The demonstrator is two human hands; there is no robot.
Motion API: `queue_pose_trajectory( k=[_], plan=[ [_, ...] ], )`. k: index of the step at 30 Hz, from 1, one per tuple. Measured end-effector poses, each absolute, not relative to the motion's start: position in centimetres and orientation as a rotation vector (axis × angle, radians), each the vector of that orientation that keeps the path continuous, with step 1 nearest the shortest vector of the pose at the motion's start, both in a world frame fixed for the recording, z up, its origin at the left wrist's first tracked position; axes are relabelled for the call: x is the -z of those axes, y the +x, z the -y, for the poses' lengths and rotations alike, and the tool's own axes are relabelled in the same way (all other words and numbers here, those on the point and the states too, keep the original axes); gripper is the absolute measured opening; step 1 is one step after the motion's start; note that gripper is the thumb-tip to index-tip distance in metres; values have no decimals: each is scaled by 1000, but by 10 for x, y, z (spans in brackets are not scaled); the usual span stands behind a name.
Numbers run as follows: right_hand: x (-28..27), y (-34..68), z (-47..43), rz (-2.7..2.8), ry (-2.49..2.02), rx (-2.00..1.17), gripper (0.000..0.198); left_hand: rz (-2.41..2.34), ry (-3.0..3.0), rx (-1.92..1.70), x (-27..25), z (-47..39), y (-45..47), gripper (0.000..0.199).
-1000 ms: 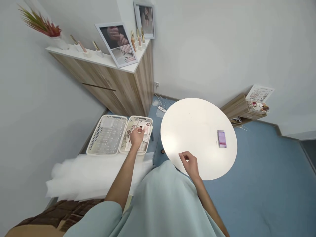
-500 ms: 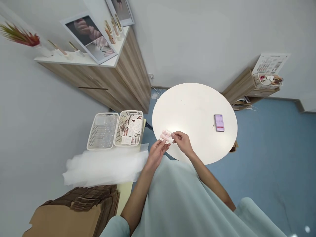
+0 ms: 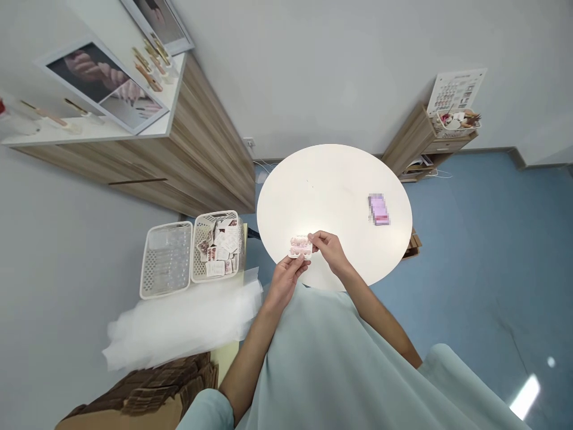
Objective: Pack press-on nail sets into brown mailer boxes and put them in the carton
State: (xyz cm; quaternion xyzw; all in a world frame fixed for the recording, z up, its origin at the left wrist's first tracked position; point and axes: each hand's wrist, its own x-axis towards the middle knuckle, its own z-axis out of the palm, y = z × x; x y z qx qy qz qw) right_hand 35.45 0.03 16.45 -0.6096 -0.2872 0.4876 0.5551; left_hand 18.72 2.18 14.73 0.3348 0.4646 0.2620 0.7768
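Note:
Both hands are over the near left edge of the round white table [image 3: 331,179]. Between them is a small flat pack of press-on nails [image 3: 299,241], pale with two rows of pinkish pieces. My left hand [image 3: 285,278] grips its lower edge, thumb on top. My right hand [image 3: 329,246] pinches the pack's upper right corner between thumb and fingers. Toward the table's right side lies a purple rectangular item [image 3: 379,209], too pixelated to name.
To the left stand a white basket of small printed packets [image 3: 197,245] and another basket with clear plastic pieces [image 3: 144,272]. White soft sheets [image 3: 183,328] and stacked brown cardboard [image 3: 152,391] lie nearer. A wooden cabinet [image 3: 215,131] and a small shelf unit [image 3: 414,140] flank the table.
The view has shifted, moving the table and baskets leftward in the picture. The pack is now level, its two rows facing me more plainly. Both hands keep hold of it.

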Motion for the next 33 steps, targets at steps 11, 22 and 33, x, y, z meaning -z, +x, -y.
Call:
queue_pose_trajectory(
  k=[11,22,33],
  plan=[
    [-164,349,-4,672,-1432,-1108,45,-759,546,-364,-155,-40,179,66],
    [-167,324,-17,779,-1666,-811,31,-996,792,-547,-136,-51,168,59],
    [-161,314,-30,673,-1760,-848,27,-1131,842,-725,-135,-61,155,58]
  ],
)
